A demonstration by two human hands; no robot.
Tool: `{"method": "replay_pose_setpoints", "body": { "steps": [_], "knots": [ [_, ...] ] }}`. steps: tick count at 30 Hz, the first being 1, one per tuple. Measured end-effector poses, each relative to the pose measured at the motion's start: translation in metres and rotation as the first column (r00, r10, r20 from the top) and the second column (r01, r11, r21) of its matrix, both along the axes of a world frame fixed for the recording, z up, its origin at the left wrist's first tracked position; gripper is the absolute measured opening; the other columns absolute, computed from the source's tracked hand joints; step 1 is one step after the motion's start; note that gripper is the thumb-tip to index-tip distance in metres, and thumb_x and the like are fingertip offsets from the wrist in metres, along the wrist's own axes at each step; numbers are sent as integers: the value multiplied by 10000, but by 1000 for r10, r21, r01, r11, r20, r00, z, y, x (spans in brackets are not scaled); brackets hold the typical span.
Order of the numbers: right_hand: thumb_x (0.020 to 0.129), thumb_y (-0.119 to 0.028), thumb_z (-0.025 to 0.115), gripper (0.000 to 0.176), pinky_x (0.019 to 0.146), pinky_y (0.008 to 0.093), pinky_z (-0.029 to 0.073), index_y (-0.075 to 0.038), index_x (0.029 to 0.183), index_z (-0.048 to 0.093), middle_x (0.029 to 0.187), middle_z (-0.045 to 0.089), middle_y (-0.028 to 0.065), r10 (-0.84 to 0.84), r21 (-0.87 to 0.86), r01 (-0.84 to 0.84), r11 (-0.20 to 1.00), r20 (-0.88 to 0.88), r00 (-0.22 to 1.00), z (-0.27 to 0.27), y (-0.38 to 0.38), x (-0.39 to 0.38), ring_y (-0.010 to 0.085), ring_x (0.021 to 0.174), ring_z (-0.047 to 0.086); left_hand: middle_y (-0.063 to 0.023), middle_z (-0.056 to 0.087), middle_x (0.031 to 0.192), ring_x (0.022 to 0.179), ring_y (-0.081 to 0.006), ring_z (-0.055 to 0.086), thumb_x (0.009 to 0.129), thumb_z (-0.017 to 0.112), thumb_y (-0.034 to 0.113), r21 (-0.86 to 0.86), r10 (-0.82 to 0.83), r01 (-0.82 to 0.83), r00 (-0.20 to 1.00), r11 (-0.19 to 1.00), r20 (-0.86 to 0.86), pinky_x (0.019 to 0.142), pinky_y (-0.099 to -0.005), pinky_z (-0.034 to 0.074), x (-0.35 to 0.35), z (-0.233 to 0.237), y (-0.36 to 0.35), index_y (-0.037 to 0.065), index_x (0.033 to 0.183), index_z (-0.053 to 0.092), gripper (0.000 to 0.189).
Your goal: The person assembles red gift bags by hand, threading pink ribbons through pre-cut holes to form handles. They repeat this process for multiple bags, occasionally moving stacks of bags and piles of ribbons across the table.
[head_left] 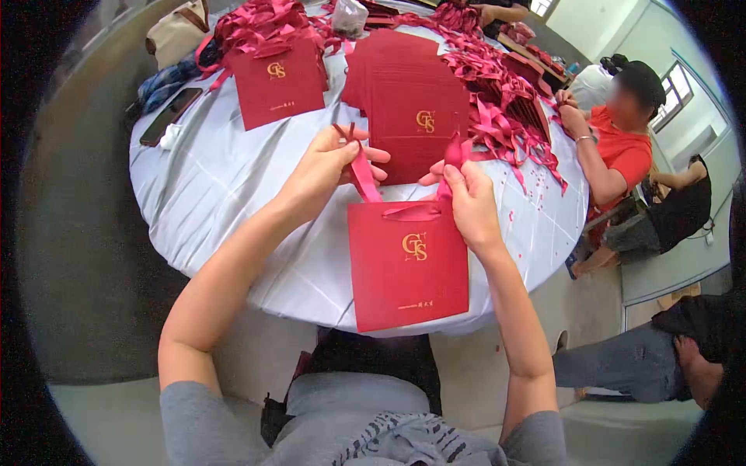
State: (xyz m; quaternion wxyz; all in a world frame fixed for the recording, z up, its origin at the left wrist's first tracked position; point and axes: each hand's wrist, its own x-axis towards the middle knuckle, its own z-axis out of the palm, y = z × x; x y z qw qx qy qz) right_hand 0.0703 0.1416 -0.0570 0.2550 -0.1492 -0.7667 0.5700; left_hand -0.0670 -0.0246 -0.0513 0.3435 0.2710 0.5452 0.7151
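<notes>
A red paper gift bag (408,291) with gold lettering hangs in front of me at the table's near edge. Two ends of pink ribbon (364,177) rise from its top, and another ribbon strip lies across its upper front. My left hand (325,167) pinches the left end between thumb and fingers, a dark tip sticking up past them. The right end is gripped by my right hand (474,202), with a bunched bit of ribbon above the thumb. Just beyond my hands lies a stack of flat red bags (416,85) with the same gold print.
More ribboned bags (280,85) sit at the back left, beside a phone (171,116) and a beige bag (177,35). Ribboned bags (497,85) crowd the table's right side. A person in an orange shirt (625,147) works there; others are behind. White cloth (210,194) covers the round table.
</notes>
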Motion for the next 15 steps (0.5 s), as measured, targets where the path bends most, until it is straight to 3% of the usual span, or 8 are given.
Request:
{"method": "replay_pose_setpoints", "body": {
  "steps": [3,5,7,11,15],
  "knots": [
    [955,-94,396,212,649,266,477,31,907,560,795,658,108,4,20,-4,1000,5,1000,-12,2,-2,137,706,609,-196,599,1055,849,-212,641,966,368,161,-12,4,-4,1000,1000,-12,769,-336,511,-3,-2,2,50,1072,385,154],
    [955,-100,398,221,647,272,477,33,895,564,774,657,109,-45,159,47,986,-16,999,-16,4,-2,145,711,608,-198,605,1043,826,-216,645,969,380,176,-14,12,-12,999,1000,-41,760,-340,513,-2,-1,1,57,1020,389,130],
    [948,-104,413,215,656,285,479,42,889,561,760,658,121,-72,112,74,991,-17,997,-17,3,-3,160,700,614,-201,611,1030,827,-231,648,967,387,184,-33,24,-26,998,999,-53,749,-336,518,-6,-6,2,55,1012,390,136],
    [941,-103,423,213,640,300,483,47,879,560,758,662,137,-106,142,110,984,-37,994,-19,3,-1,181,703,632,-241,600,1031,862,-327,645,965,355,140,-47,34,-23,971,999,239,781,-418,534,-7,-3,1,29,1048,396,145],
    [939,-98,422,213,620,304,484,45,869,564,738,661,134,-119,126,122,984,-29,992,-21,3,-2,182,681,635,-253,594,1037,904,-367,630,972,332,142,-90,38,-11,953,996,299,785,-445,535,-9,-4,1,11,1054,396,168]
  ]
}}
